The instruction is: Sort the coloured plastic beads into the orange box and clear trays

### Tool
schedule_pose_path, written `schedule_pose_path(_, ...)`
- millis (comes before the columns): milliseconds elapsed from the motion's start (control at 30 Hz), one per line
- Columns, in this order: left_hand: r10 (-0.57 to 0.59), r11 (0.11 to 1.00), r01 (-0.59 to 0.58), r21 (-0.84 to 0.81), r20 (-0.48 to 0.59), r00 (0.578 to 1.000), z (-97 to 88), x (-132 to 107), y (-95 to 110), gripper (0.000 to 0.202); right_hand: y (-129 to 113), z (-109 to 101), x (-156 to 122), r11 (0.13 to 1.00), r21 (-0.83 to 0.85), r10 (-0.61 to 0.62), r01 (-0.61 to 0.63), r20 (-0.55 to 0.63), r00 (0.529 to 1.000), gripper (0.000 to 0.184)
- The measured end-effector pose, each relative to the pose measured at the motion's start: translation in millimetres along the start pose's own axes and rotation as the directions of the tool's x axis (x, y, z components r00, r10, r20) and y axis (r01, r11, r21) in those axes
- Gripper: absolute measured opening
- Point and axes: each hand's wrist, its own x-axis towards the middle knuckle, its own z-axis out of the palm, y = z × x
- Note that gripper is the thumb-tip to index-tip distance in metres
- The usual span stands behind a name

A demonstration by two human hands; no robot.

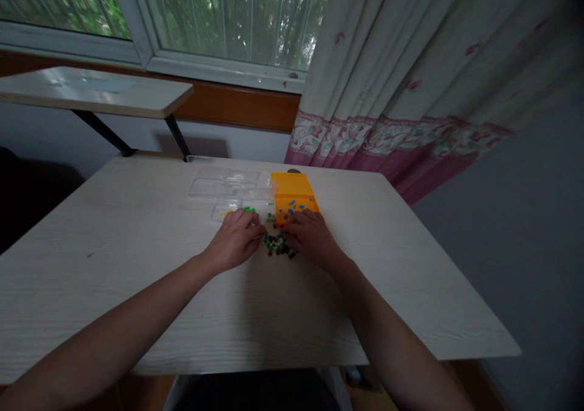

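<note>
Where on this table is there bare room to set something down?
Bare: the table left of the left hand, right of the right hand and orange box, and along the near edge. Crowded: the middle, with beads, clear trays and box.

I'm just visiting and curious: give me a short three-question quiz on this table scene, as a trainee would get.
1. True or false: the orange box stands on the table just beyond the right hand.
2. What lies between the left hand and the right hand? A) scissors B) small beads C) a cup
3. On which side of the orange box do the clear trays lie?
Key: 1 true; 2 B; 3 the person's left.
</note>
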Motion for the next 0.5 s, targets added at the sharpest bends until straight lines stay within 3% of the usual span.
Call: schedule_pose_path(500,0.004,0.996,-0.002,-0.094,0.023,1.0,3.8,-2,-2,0.021,4,11,1,1.0,-0.005,-0.02,0.02,-0.014,1.0,0.017)
